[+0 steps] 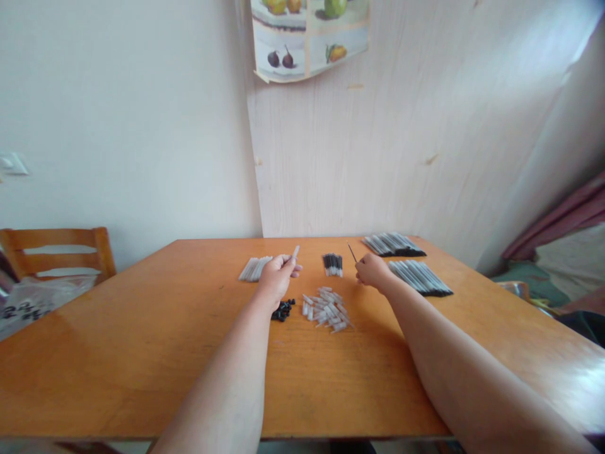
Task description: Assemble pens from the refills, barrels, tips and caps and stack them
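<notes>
My left hand (278,275) is closed on a clear pen barrel (295,251), whose end sticks up past the fingers. Between the fingertips of my right hand (372,271) is a thin dark pen refill (351,251), pointing up and to the left. Behind my left hand lies a row of clear pen barrels (253,269). Small black plugs or caps (284,310) sit in a pile, partly hidden by my left wrist. A loose heap of clear pen tips (327,309) lies between my arms. Dark refills with pale ends (333,265) are lined up beyond it.
Two rows of clear pens with black ends, the far row (394,244) and the near row (420,278), lie right of my right hand on the wooden table (118,372). A wooden chair (59,249) with a plastic bag (42,302) stands left. The wall (142,126) rises behind.
</notes>
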A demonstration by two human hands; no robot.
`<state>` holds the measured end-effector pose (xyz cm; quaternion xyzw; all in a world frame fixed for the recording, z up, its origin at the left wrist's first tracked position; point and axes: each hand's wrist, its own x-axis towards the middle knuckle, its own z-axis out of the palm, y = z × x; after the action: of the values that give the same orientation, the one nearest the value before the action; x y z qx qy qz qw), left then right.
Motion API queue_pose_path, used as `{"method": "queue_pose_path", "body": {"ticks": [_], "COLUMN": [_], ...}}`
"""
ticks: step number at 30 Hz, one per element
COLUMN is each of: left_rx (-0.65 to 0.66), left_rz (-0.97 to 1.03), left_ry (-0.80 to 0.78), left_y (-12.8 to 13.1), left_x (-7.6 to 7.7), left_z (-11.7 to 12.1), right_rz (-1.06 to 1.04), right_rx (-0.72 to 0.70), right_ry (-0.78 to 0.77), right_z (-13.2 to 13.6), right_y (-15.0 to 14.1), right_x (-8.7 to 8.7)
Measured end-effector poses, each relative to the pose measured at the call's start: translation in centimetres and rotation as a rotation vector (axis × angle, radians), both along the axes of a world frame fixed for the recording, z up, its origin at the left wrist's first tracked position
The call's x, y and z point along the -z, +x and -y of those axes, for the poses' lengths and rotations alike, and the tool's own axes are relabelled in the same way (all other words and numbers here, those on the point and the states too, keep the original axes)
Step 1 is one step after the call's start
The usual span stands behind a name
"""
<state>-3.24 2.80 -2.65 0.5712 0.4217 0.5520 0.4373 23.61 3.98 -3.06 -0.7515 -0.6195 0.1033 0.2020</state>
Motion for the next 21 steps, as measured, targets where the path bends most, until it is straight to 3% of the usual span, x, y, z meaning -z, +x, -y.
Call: {"method": "queue_pose_path", "body": {"ticks": [7, 13, 21], "left_rx": [0.160, 0.243, 0.389], "left_rz": [0.193, 0.318, 0.223], "left_ry": [-0.176, -0.229, -0.252], "left_y": [-0.3, -0.3, 0.0], "left_x": [-1.0, -1.6, -1.5], "left_z": [0.8, 1.2, 1.7], "right_rz": [-0.545, -1.011, -1.315], "right_rx": [-0.117, -0.379, -0.345], "right_ry": [0.452, 0.481, 0.564], "right_z": [1.0, 3.4, 4.5], "right_y": [-2.1, -4.1, -4.7], "right_x": [-1.7, -4.1, -5.8]}}
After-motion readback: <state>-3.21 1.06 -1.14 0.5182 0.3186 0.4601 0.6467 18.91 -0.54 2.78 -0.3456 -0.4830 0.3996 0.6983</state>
